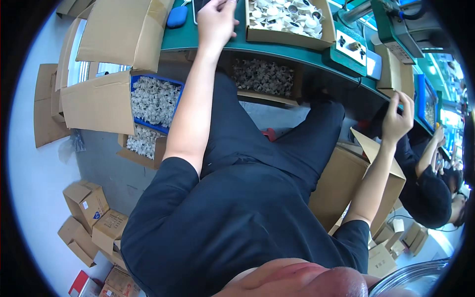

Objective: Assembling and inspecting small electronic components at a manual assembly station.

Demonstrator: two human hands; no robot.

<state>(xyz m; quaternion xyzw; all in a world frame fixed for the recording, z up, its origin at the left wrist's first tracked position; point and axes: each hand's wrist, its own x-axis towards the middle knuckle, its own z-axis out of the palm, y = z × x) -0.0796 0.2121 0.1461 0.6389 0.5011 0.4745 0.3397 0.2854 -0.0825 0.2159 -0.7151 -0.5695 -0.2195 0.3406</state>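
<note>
My left hand [216, 24] is over the green table [183, 40], left of a shallow cardboard box [287, 38] of white plastic parts [282, 15]. Its fingers curl in, and the upper edge of the picture cuts off part of them. What they hold, if anything, is hidden. Beside this hand lie a dark flat device [196, 11] with a pale edge and a small blue case [177, 17]. My right hand [397, 120] hangs in the air at the right, above an open cardboard carton [341, 180]. Its fingers are bent and apart, and nothing shows in them.
Left of my legs, a blue crate [157, 101] and a carton [143, 143] hold white parts. Another filled box [263, 76] sits under the table. A green machine [349, 52] stands on the table's right. At far right a co-worker [428, 193] sits. Cartons [86, 203] lie at lower left.
</note>
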